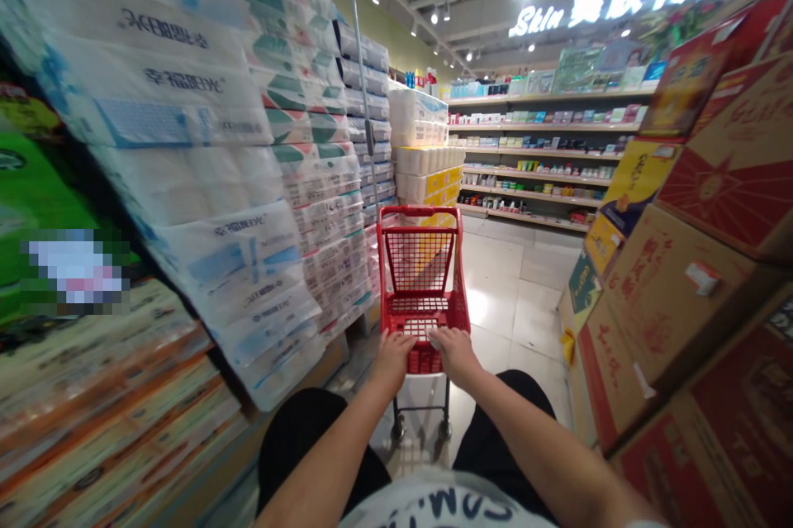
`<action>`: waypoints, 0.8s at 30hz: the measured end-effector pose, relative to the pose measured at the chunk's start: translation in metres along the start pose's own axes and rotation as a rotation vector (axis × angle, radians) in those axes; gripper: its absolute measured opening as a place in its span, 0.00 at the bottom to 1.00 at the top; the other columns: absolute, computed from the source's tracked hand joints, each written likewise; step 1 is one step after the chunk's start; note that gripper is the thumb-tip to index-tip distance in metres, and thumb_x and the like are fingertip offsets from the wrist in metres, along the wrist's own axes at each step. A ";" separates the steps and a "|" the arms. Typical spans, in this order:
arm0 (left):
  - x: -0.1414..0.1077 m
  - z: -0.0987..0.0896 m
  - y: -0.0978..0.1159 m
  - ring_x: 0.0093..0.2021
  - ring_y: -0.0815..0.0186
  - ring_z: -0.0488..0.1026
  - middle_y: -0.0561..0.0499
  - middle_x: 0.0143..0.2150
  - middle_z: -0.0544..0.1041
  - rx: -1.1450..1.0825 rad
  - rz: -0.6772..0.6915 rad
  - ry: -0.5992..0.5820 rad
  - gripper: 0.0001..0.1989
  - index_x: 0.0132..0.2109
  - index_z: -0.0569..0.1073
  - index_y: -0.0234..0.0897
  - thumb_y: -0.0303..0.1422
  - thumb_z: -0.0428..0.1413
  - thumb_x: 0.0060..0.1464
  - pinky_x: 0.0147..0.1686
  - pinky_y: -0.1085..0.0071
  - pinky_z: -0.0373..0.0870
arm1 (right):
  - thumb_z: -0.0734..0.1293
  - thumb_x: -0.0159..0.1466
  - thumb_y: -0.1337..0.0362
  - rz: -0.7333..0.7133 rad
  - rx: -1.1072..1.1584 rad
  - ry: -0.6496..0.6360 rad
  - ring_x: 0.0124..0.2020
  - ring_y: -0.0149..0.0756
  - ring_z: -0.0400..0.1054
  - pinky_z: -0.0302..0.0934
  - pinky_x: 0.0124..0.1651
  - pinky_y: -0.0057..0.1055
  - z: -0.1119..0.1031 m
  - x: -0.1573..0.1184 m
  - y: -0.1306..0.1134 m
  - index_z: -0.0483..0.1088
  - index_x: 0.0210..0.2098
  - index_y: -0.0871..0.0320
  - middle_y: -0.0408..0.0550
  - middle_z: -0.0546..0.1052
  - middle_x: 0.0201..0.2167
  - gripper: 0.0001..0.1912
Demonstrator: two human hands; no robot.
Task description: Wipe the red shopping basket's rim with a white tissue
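And there, the red shopping cart [421, 264] was gripped by the left hand [391, 361] and right hand [457, 354], fingers [441, 338] curled over its top bar [420, 317]!

**Query:** What count did I log for carts and hands?

**Reply:** I logged one red shopping cart [421, 212] and two hands: one left hand [391, 361] and one right hand [455, 354].

**Query:** And the remaining hardware items?

**Reply:** I counted two casters [398, 427] and one thin metal pole [363, 73].
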State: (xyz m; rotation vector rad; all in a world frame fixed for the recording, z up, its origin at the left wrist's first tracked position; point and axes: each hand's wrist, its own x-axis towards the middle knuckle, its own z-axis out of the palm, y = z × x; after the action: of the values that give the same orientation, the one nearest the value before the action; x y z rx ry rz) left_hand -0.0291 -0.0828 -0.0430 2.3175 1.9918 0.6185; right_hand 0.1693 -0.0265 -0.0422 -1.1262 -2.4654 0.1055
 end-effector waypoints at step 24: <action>0.014 0.013 -0.002 0.54 0.61 0.68 0.47 0.48 0.78 -0.046 0.026 0.021 0.17 0.48 0.75 0.39 0.26 0.45 0.59 0.61 0.52 0.54 | 0.56 0.67 0.67 0.088 0.027 0.190 0.41 0.41 0.64 0.56 0.47 0.38 0.024 0.004 -0.005 0.69 0.50 0.56 0.53 0.73 0.42 0.16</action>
State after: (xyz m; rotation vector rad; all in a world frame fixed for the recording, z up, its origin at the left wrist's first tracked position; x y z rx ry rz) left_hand -0.0251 -0.0659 -0.0519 2.3236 1.9380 0.6855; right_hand 0.1540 -0.0244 -0.0618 -1.1768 -2.2421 0.0544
